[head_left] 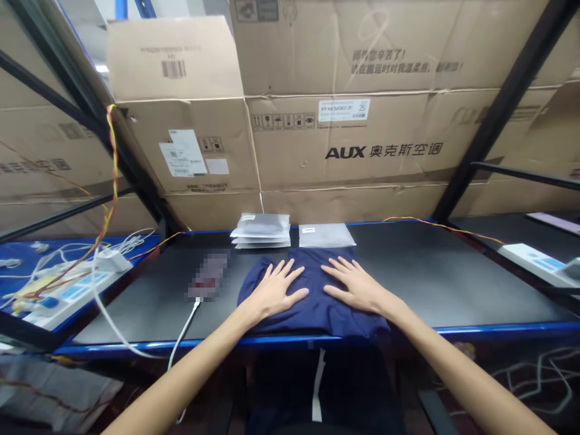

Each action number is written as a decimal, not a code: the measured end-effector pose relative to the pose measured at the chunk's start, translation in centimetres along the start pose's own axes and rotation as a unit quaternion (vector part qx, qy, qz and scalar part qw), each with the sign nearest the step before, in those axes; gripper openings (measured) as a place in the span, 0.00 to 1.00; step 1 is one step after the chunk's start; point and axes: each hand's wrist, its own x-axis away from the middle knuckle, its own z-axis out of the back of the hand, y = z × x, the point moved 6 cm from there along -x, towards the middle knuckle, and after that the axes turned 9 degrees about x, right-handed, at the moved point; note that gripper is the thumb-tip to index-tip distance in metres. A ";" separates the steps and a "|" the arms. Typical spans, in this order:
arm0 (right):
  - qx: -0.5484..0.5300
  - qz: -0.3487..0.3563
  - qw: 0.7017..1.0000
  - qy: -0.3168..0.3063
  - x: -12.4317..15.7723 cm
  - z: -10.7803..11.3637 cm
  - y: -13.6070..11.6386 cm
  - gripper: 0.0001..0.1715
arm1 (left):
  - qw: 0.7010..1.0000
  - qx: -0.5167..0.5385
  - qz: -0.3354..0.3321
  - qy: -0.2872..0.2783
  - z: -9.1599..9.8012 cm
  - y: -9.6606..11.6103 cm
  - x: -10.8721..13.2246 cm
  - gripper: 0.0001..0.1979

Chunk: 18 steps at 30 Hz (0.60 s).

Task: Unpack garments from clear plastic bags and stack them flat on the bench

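Observation:
A piece of navy blue fabric (312, 314), probably a garment, lies spread and slightly wrinkled on the dark tabletop (435, 284), its near edge reaching the blue front rim. My left hand (278, 289) rests flat on the left part of the fabric, fingers spread. On the right part lies my right hand (351, 284), also flat with fingers apart. Neither hand grips anything. Just beyond the fabric sit a stack of several flat whitish packets (261, 231) and, to its right, another flat whitish packet (327, 235).
A phone-like pixelated device (209, 277) on the left is plugged into a white cable (183, 332). White power strips (79, 293) stand at both sides. Large cardboard sheets (290, 157) wall off the back. Black metal posts (502, 109) frame the table, and a twisted red-yellow wire (113, 163) hangs left.

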 end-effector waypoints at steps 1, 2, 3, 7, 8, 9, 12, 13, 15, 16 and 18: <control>0.004 -0.001 1.000 -0.015 0.2 -0.2 0.0 0.39 | 1.000 0.000 0.003 -0.007 -0.3 -0.2 0.1 0.34; 0.009 0.000 1.000 -0.024 0.3 -0.3 0.1 0.40 | 1.000 0.000 0.005 -0.011 -0.4 -0.3 0.1 0.34; 0.012 0.003 1.000 -0.028 0.4 -0.3 0.2 0.40 | 1.000 -0.001 0.006 -0.012 -0.4 -0.4 0.1 0.34; 0.011 0.013 0.999 -0.031 0.4 -0.3 0.4 0.41 | 1.000 -0.004 0.010 -0.015 -0.2 -0.4 0.0 0.35; 0.009 0.014 0.999 -0.032 0.4 -0.3 0.5 0.41 | 1.000 -0.003 0.012 -0.015 -0.2 -0.3 0.0 0.35; 0.007 0.014 0.999 -0.032 0.3 -0.4 0.5 0.41 | 1.000 -0.003 0.012 -0.016 -0.1 -0.3 0.0 0.35; -0.001 0.015 0.999 -0.031 0.4 -0.5 0.8 0.42 | 1.000 -0.002 0.012 -0.018 -0.1 -0.2 0.1 0.35; -0.006 0.019 0.999 -0.031 0.4 -0.5 1.0 0.42 | 1.000 -0.002 0.011 -0.018 -0.1 -0.2 0.2 0.35; -0.017 0.029 0.999 -0.029 0.6 -0.5 1.4 0.42 | 1.000 -0.002 0.007 -0.015 0.0 -0.3 0.1 0.34; -0.020 0.032 0.999 -0.028 0.7 -0.5 1.6 0.42 | 1.000 -0.001 0.003 -0.010 0.2 -0.5 0.0 0.33; -0.022 0.031 0.999 -0.022 1.0 -0.4 2.1 0.42 | 1.000 0.002 -0.010 0.010 0.9 -1.2 -0.7 0.30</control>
